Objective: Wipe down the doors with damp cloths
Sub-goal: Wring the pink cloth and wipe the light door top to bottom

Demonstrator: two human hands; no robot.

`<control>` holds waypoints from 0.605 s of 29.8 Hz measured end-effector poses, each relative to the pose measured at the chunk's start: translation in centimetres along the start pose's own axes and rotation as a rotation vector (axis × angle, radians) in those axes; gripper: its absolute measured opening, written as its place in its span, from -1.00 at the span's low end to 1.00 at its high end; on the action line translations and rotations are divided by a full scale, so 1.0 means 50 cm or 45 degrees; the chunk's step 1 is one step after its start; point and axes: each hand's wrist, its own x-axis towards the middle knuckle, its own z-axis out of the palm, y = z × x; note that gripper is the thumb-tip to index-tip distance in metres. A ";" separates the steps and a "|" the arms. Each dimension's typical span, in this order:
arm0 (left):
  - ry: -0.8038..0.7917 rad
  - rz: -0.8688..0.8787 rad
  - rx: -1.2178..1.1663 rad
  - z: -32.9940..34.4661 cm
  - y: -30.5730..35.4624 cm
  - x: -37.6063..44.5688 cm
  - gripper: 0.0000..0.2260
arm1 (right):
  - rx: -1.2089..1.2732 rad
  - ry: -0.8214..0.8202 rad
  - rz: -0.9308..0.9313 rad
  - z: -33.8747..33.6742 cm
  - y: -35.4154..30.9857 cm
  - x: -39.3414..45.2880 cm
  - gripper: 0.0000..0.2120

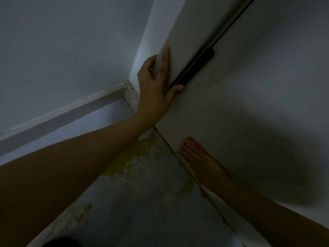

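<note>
1. Dim light throughout; fine detail is hard to read. A dark rounded shape at the bottom edge is cut off and cannot be identified.
2. Floor: grey, with yellowish stained patches, lying between the two forearms.
3. Right hand: low on the door, fingers straight and close together, apparently laid flat against the panel; the forearm runs off the lower right corner. Whether anything lies under the palm cannot be told.
4. Left hand: fingers spread, wrapped round the edge of the white door, thumb below the handle and index finger stretched up along the narrow edge face.
5. Black handle: a long dark bar on the door, just beside the left hand's thumb.
6. No cloth can be made out in either hand.
7. Skirting board and wall: pale, meeting in a corner behind the left hand.
</note>
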 end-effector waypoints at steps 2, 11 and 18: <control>0.007 -0.023 -0.016 0.001 0.003 -0.005 -0.29 | 0.265 0.254 0.216 -0.010 0.042 -0.029 -0.46; 0.063 -0.017 -0.030 0.009 0.007 -0.010 -0.30 | -0.055 0.218 0.402 -0.082 0.083 0.066 -0.36; 0.071 -0.034 -0.036 0.009 0.014 -0.016 -0.30 | 0.129 0.518 0.755 -0.044 0.073 -0.091 -0.47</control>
